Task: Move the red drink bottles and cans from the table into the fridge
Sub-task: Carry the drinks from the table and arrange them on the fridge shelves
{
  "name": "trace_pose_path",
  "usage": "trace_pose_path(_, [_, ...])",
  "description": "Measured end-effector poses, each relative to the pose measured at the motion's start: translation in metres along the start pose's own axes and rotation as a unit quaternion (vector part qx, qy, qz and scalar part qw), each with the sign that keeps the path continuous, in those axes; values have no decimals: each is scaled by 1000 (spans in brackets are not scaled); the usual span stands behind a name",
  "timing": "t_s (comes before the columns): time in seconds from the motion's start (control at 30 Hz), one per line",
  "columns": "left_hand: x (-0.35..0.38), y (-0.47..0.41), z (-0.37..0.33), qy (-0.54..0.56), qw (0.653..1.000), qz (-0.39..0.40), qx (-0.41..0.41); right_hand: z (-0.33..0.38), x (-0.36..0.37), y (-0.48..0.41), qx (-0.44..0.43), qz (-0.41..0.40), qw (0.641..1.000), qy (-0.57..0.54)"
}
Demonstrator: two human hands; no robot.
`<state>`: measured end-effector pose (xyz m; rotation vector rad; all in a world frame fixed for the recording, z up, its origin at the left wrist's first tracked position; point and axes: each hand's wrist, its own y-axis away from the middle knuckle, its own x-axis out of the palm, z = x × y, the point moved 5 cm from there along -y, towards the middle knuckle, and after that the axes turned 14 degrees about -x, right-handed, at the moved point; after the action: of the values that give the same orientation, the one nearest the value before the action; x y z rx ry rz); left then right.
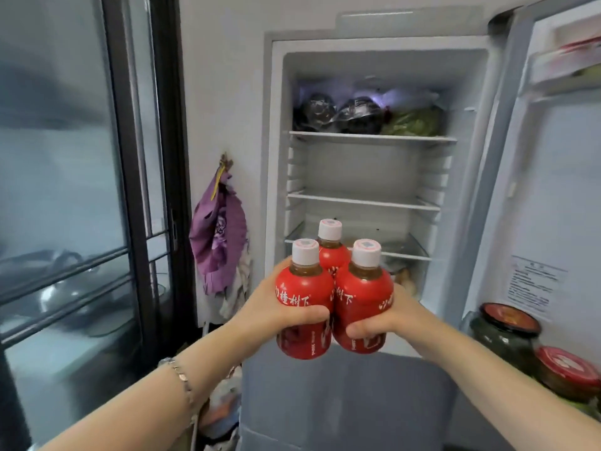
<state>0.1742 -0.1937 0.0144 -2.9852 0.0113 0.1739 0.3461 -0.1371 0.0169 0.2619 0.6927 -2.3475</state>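
Both arms are stretched forward and up, forearms converging toward the middle of the view, and 3 red bottles with white caps are held upright in a tight cluster in front of the open fridge (pixel 276 157). The left bottle (pixel 304 297) is gripped by the left hand (pixel 270 309): the palm is wrapped round its outer side and the thumb (pixel 309 313) is curled across the front of the label. The right bottle (pixel 362 297) is gripped the same way by the right hand (pixel 398 315), thumb (pixel 361 328) hooked over the front low down. The 2 front bottles are pressed side against side. The rear bottle (pixel 330 255) is wedged behind and between them, its cap standing higher; which fingers reach it cannot be told, since they are hidden behind the cluster. A bracelet (pixel 180 374) is worn on the left wrist.

The cluster is held outside the compartment, level with the lower shelves, none of the 3 set down. Up on the top shelf (pixel 372 136), dark bags (pixel 338 113) and green vegetables (pixel 413 122) are packed in. The fridge door (pixel 553 190) is swung wide to the right, and 2 jars with red lids (pixel 504 333) are seen in its lower rack. A purple bag (pixel 218 236) is hung on the wall left of the fridge, beside a glass door (pixel 65 157).
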Motion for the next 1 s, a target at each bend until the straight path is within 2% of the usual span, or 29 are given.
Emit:
trace_pose_path(0.2, [-23,-149,5,-13,999,42,23,-53,-64,-98,-9,-56,998,23])
trace_pose_path(0.33, [-34,-235,-19,-15,996,70,45,-65,-110,-161,-25,-109,993,26])
trace_pose_path(0.57, [-37,-376,-63,15,995,86,54,-75,-203,-269,-46,-136,989,45])
trace_pose_path(0.87, [-26,-481,-47,22,998,46,-29,-145,-266,-337,21,-142,990,-5])
trace_pose_path(1.0, [-10,-513,-41,0,999,12,-29,-168,-289,-342,20,-194,981,-11])
